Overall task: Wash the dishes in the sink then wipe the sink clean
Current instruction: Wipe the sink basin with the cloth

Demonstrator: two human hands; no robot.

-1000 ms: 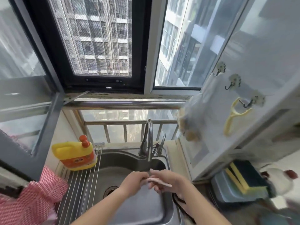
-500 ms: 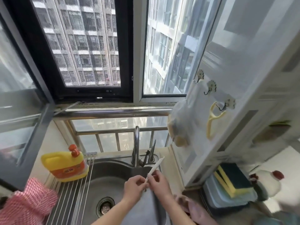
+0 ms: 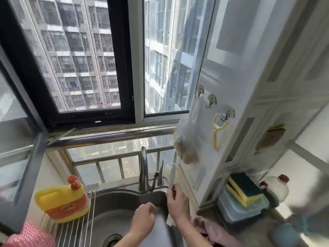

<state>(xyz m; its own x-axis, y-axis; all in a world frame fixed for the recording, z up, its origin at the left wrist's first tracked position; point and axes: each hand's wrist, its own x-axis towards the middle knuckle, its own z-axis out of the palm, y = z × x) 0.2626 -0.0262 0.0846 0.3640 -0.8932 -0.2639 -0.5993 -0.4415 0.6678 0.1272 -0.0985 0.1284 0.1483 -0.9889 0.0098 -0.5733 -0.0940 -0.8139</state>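
Detergent bottle (image 3: 64,202) label (writing unreadable) sits beside sink (image 3: 110,214).

Bright daylight pours in through the large black-framed window (image 3: 74,59), leaving the grey metal sink (image 3: 114,207) below dimmer and softly shaded. Pale glare washes over the white cabinet side (image 3: 231,86) on the right. The wide-angle lens bows straight lines outward near the edges. The right and lower corners are smeared with blur, and the red-checked cloth (image 3: 30,234) at lower left looks soft.
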